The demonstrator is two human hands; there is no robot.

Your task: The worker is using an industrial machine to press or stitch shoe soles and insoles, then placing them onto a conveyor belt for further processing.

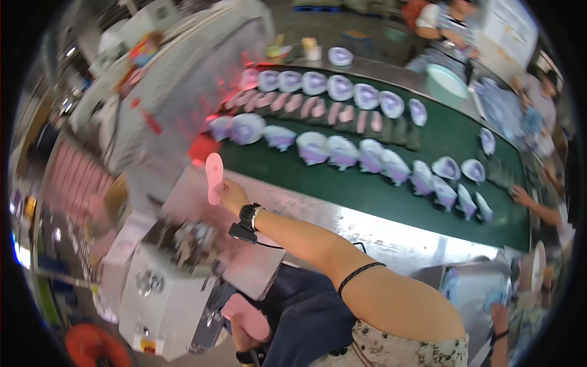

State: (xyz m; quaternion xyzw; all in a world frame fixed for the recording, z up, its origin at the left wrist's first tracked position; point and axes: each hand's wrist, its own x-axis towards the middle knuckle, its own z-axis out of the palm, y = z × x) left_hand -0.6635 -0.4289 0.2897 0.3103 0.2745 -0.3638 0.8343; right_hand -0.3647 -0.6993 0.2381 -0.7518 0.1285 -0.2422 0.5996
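Observation:
My right arm stretches across from the lower right. My right hand [232, 196] pinches the lower end of a pink insole [214, 172], held upright above the metal ledge beside the green conveyor belt. Low in the view, my left hand [242, 337] grips a second pink piece, which looks like an insole [249, 317], beside a white machine [160, 293]. Part of the left fingers is hidden by it. On the belt [257, 160] lie rows of purple and white shoe uppers [313, 148], and between them a row of pink insoles [294, 103] and dark pieces.
A large grey machine housing [183, 85], lit red at its opening, spans the belt's left end. Co-workers stand at the far side and right end; one person's hand [521, 196] reaches onto the belt. A pink-barred rack [73, 177] and an orange round object [95, 345] are at left.

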